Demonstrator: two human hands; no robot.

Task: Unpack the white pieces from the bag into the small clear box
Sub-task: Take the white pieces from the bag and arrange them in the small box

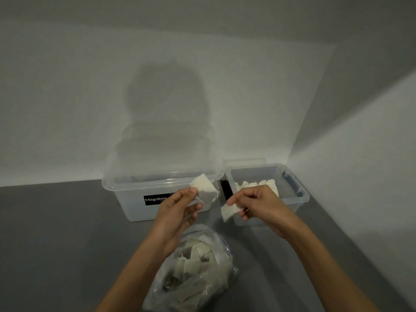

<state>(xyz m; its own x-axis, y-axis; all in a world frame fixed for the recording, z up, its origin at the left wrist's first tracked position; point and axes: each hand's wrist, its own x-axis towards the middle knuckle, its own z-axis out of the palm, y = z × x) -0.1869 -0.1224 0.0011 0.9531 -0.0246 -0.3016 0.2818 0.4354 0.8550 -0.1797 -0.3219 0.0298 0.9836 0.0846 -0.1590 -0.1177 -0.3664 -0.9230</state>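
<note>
Right hand [256, 204] pinches a white wedge [228, 211] just at the small clear box's [301, 194] near-left rim; left hand [177, 208], farther left, pinches another wedge [203, 185].

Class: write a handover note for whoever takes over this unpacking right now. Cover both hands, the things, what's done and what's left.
Left hand: pinches a white piece, held up in front of the large box.
Right hand: pinches a second piece at the small clear box, not yet inside.
Done: several pieces lie in the small clear box.
Left: put both in, then empty the bag, which holds many more.
</note>
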